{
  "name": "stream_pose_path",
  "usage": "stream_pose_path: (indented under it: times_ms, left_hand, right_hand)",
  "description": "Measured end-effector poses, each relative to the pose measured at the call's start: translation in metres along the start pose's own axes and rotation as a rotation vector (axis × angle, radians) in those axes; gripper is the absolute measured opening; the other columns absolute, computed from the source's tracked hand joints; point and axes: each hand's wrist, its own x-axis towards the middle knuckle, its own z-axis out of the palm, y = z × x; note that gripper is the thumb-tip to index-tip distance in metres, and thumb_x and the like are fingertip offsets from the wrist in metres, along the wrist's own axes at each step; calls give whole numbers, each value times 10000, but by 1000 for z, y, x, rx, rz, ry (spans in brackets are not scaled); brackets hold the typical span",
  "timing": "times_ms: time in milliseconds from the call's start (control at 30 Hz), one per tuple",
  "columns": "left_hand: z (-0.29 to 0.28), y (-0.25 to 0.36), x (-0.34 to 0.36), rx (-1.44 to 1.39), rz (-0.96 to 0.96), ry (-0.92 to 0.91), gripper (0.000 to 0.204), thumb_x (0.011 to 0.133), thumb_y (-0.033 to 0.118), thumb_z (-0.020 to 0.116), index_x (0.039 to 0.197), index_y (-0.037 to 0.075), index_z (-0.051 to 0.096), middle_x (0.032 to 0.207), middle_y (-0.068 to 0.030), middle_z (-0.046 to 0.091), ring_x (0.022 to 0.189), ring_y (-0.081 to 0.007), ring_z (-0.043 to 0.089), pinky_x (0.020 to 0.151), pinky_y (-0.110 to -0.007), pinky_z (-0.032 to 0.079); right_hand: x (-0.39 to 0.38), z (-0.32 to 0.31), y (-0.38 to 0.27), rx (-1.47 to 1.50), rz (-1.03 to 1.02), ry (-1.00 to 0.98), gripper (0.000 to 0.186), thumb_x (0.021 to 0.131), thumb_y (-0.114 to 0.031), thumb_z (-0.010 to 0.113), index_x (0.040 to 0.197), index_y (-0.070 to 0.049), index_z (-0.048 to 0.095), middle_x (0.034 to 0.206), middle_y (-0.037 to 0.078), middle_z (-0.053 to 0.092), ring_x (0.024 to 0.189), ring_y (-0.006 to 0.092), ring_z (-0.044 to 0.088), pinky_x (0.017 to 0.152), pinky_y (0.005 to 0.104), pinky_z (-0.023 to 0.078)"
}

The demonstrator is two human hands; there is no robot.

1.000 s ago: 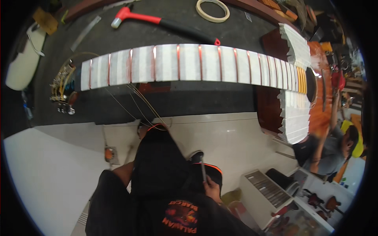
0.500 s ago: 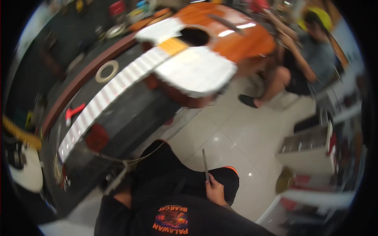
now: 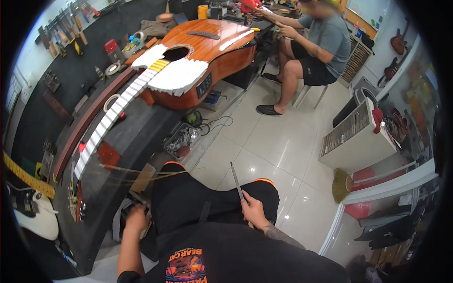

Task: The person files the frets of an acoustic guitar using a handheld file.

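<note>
My right hand (image 3: pixel 254 212) grips a slim metal file (image 3: pixel 236 181) over my dark-clothed lap, its tip pointing up. Down at the left, beside the bench edge, my left hand (image 3: pixel 137 219) curls at some dark and metal items; what it holds is hard to make out. Above it lies an acoustic guitar (image 3: pixel 231 59) on the dark workbench (image 3: pixel 141 125), with white tape (image 3: pixel 174 78) on its upper body and strips along the neck (image 3: pixel 108 125). Loose strings hang near the headstock (image 3: pixel 78 203).
A co-worker (image 3: pixel 321 47) sits on a stool at upper right, hands on a red object. A white drawer cabinet (image 3: pixel 351 137), a broom (image 3: pixel 342 184), a parts bin (image 3: pixel 181 141) and cables occupy the floor. A white guitar (image 3: pixel 40 219) lies far left; tools hang along the wall.
My view has swung right toward the co-worker, so the guitar now runs diagonally. My left forearm and hand have come into view at lower left. The file stays in my right hand.
</note>
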Motion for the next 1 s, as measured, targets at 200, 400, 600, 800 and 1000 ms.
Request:
stream_pose_path:
  times_ms: [200,400,600,800,1000]
  left_hand:
    - [-159,84,-51,-120,520,496,393,866,307,783,1170,69,706,1128,-117,681,1074,-320,648,923,-415,529]
    - [-201,69,-12,67,556,937,435,813,245,822,1180,53,691,1214,-106,651,1227,-317,595,1061,-484,467]
    - [-191,37,26,119,426,1058,573,798,256,833,1314,80,654,1352,-111,604,1330,-338,530,1163,-546,343]
    - [-177,38,36,-22,258,1059,830,765,312,867,1463,27,521,1459,-157,527,1430,-363,423,1227,-594,150]
    - [-163,32,49,-31,159,1017,865,785,445,826,1483,36,520,1473,-129,531,1434,-337,423,1228,-569,-43]
  right_hand:
    - [7,3,-25,147,50,-18,432,1030,-148,605,1450,-50,571,619,-12,535,449,71,480,380,259,413]
    - [-26,-17,-108,-9,-85,72,451,1024,-127,599,1464,-41,554,584,-13,512,444,59,461,379,251,391]
    - [-69,9,-219,-363,-398,111,421,1003,-73,597,1415,16,589,574,-11,550,467,47,479,432,229,385]
    - [-75,71,-325,-791,-906,-69,432,878,45,672,1309,31,666,628,59,600,528,98,535,555,241,425]
    - [-59,129,-386,-907,-899,-255,493,815,77,698,1302,2,669,600,66,533,476,190,493,509,284,396]
